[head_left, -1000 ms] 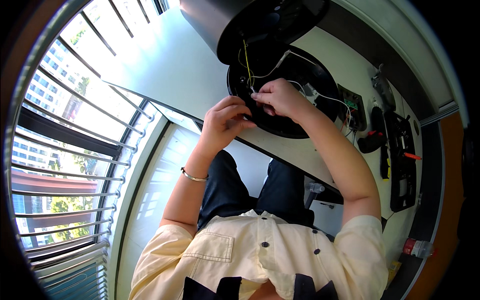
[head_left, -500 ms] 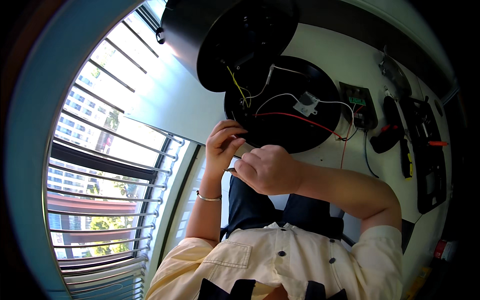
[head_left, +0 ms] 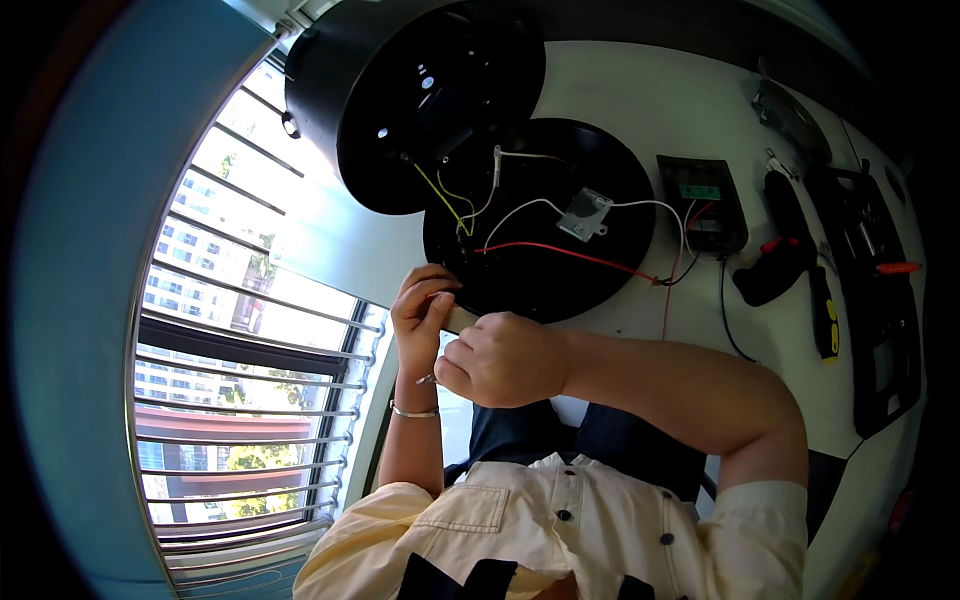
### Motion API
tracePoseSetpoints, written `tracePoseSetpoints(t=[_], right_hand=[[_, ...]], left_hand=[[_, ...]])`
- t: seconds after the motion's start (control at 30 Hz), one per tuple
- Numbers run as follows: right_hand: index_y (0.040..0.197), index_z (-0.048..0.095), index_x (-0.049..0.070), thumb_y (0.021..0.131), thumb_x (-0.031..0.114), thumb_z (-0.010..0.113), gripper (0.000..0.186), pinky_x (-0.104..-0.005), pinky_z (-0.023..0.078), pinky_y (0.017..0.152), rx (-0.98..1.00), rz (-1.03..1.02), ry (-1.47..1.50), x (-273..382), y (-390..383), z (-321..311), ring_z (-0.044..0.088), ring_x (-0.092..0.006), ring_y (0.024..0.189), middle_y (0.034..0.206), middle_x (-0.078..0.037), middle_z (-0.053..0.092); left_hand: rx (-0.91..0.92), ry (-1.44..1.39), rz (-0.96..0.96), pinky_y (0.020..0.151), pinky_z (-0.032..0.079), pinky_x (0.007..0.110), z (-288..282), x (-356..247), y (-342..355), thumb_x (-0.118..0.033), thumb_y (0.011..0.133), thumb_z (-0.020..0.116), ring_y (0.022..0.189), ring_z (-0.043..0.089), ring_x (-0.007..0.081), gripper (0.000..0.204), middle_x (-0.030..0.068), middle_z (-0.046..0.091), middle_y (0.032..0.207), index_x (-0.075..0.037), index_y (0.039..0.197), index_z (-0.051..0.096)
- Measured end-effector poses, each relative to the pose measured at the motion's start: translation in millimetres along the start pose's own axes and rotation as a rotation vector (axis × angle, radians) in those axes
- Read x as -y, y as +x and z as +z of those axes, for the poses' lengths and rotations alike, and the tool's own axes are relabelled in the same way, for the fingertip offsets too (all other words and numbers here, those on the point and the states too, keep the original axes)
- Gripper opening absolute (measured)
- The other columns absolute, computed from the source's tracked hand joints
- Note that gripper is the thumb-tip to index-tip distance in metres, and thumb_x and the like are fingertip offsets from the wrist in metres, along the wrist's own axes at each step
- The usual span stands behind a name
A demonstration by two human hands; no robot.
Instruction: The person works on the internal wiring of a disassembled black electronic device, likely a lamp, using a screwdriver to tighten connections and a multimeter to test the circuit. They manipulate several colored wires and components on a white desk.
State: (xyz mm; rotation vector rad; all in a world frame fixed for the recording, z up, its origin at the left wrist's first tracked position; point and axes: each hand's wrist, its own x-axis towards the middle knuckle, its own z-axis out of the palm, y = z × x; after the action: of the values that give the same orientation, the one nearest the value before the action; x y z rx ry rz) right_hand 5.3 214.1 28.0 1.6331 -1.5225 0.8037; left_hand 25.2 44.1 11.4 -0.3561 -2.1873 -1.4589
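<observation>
The right hand (head_left: 512,360) is curled closed, with a small silvery metal piece (head_left: 427,379) poking out above the left wrist; it is probably light, hard and best pinched along its length. The left hand (head_left: 416,318) bends its fingers toward its thumb beside the rim of a shallow, round black base (head_left: 530,292); I cannot tell whether it holds anything. Inside, a thin red wire (head_left: 560,251) looks flexible, easily strained, safer held near its end.

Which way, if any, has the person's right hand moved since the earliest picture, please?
Yes: the right hand has drawn back toward the person, from over the round black shell to outside its near rim.
</observation>
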Motion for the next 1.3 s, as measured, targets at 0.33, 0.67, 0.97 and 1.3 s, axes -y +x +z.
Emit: tracePoseSetpoints(t=[0.33, 0.67, 0.97, 1.3], right_hand=[[0.069, 0.051, 0.007, 0.073, 0.016, 0.06, 0.014, -0.0244, 0.041, 0.043, -0.034, -0.01, -0.055, -3, 3, -6, 0.052, -0.0123, 0.049, 0.056, -0.002, 0.049], [0.067, 0.049, 0.006, 0.069, 0.017, 0.061, 0.016, -0.0251, 0.04, 0.042, -0.074, 0.011, -0.21, -14, 9, -12, 0.051, -0.0128, 0.05, 0.056, -0.003, 0.048], [0.073, 0.054, 0.006, 0.074, 0.021, 0.062, 0.017, -0.0249, 0.042, 0.041, -0.133, 0.039, -0.234, -39, 24, -35, 0.054, -0.012, 0.05, 0.063, -0.002, 0.053], [0.076, 0.067, 0.005, 0.082, 0.017, 0.061, 0.014, -0.0335, 0.048, 0.052, 0.105, 0.442, -0.267, -68, 57, -135, 0.062, -0.0227, 0.055, 0.06, -0.011, 0.06]], left_hand=[[-0.022, 0.02, 0.005, 0.075, 0.045, 0.027, 1, 2, -2, -0.005, 0.082, 0.065, 0.088, 0.056, 0.0187, 0.01, 0.0103, 0.059, 0.098, 0.004, 0.085, 0.064], [-0.032, 0.017, 0.06, 0.073, 0.045, 0.029, -1, 15, -1, -0.006, 0.081, 0.066, 0.085, 0.055, 0.0194, 0.01, 0.0104, 0.06, 0.095, 0.003, 0.085, 0.065], [-0.12, 0.271, -0.027, 0.08, 0.047, 0.033, -8, 29, -8, -0.005, 0.077, 0.065, 0.095, 0.058, 0.0217, 0.016, 0.0103, 0.063, 0.097, 0.002, 0.091, 0.065], [0.377, 0.435, 0.504, 0.058, 0.048, 0.031, 77, -88, -19, -0.01, 0.065, 0.077, 0.072, 0.061, 0.0204, 0.026, 0.0066, 0.06, 0.087, -0.008, 0.09, 0.069]])
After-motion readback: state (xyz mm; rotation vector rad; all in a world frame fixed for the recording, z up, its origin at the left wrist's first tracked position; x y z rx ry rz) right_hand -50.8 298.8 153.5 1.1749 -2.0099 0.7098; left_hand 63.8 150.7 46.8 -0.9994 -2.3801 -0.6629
